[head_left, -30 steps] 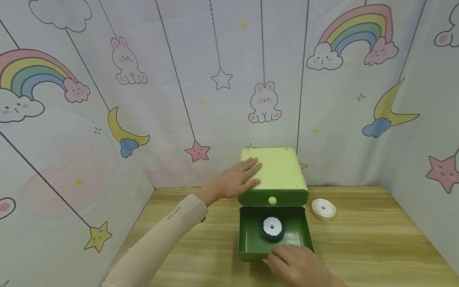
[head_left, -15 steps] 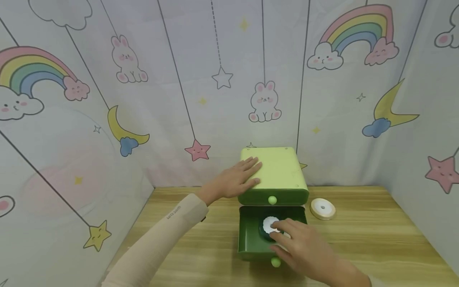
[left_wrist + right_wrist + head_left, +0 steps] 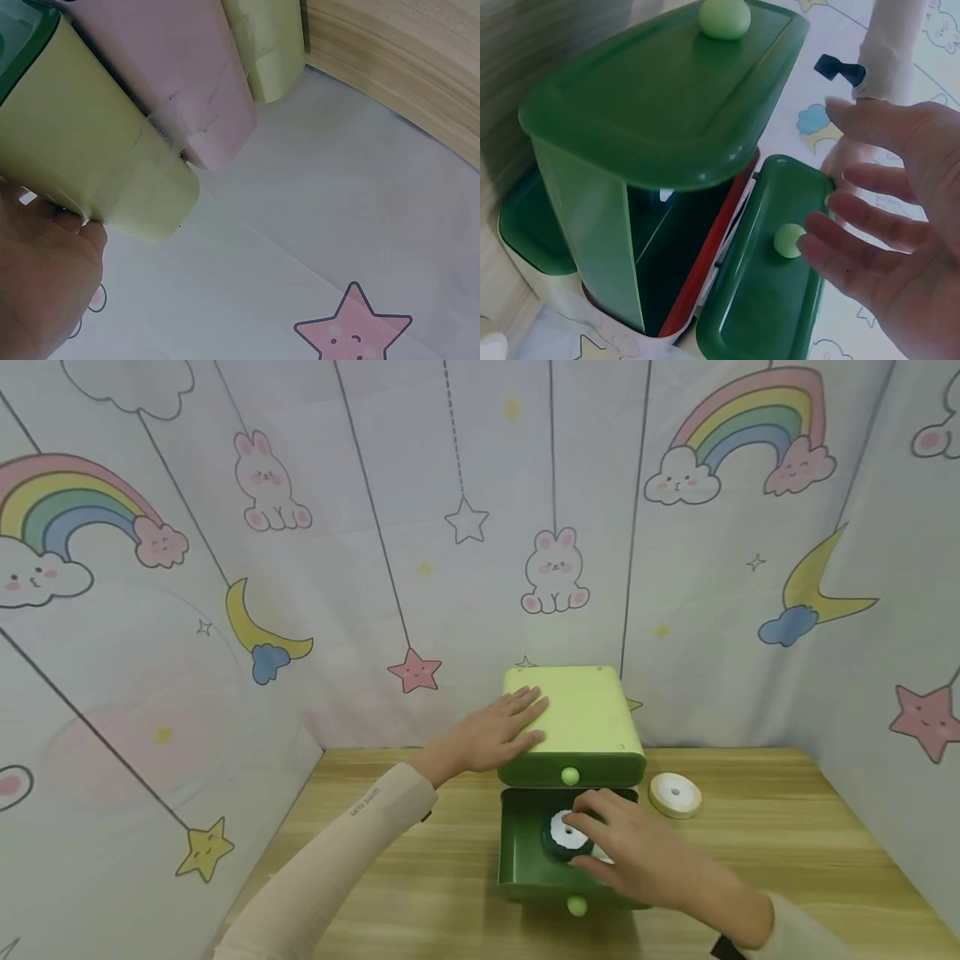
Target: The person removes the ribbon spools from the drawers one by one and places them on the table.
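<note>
A small drawer cabinet (image 3: pixel 581 706) with a yellow-green top stands on the table. My left hand (image 3: pixel 491 735) rests on that top with straight fingers; the left wrist view shows the hand (image 3: pixel 49 274) against the yellow shell. Below the upper drawer front, a dark green drawer (image 3: pixel 517 860) is pulled out. Inside lies a dark ribbon spool (image 3: pixel 558 833) with a white face. My right hand (image 3: pixel 641 847) is over the drawer, thumb and fingers apart around the spool's right side. In the right wrist view the right hand (image 3: pixel 900 225) has spread, bent fingers holding nothing.
A cream ribbon spool (image 3: pixel 677 795) lies on the wooden table (image 3: pixel 750 852) right of the cabinet. Light green round knobs (image 3: pixel 577 906) stick out from the drawer fronts. Printed cloth walls (image 3: pixel 360 568) close in the back and sides.
My right hand has left the front of the pulled-out drawer and moved up over the spool inside, uncovering the drawer's knob. My left hand has stayed on the cabinet top.
</note>
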Tool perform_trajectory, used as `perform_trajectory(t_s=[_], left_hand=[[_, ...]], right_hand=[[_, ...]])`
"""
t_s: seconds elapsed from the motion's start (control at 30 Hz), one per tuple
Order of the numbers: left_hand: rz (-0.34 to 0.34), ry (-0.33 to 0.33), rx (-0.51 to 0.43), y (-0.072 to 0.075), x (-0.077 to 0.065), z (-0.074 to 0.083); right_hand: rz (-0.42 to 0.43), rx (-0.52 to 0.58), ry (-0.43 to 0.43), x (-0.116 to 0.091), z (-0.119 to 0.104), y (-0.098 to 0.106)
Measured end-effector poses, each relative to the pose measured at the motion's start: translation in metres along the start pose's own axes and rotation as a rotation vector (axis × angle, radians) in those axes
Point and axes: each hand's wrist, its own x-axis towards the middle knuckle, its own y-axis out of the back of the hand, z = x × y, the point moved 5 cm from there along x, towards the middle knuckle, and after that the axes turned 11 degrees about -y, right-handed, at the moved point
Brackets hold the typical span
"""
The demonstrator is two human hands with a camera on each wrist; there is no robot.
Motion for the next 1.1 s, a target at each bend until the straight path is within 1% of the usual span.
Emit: perform_trajectory(t_s=[0.07, 0.23, 0.33, 0.47, 0.67, 0.8, 0.97, 1.1], left_hand=[[0.000, 0.002, 0.003, -0.001, 0.000, 0.000], [-0.015, 0.012, 0.010, -0.002, -0.001, -0.002], [-0.020, 0.010, 0.003, -0.003, -0.001, -0.002], [-0.017, 0.006, 0.004, -0.003, -0.001, -0.002], [-0.013, -0.001, 0.015, -0.001, 0.000, -0.001], [-0.011, 0.003, 0.017, 0.000, -0.001, -0.001], [-0.015, 0.004, 0.015, -0.001, -0.001, -0.002], [-0.002, 0.000, 0.010, 0.000, -0.001, -0.002]], right_hand=[[-0.070, -0.007, -0.016, 0.001, 0.003, -0.002], [-0.305, -0.023, -0.059, 0.004, 0.007, -0.008], [-0.392, -0.028, -0.059, 0.006, 0.009, -0.013], [-0.458, -0.022, -0.059, 0.010, 0.013, -0.021], [-0.586, 0.020, -0.104, 0.019, 0.022, -0.036], [-0.663, -0.002, -0.135, 0.023, 0.026, -0.048], [-0.710, -0.033, -0.144, 0.024, 0.030, -0.062], [-0.735, -0.040, -0.146, 0.026, 0.034, -0.067]])
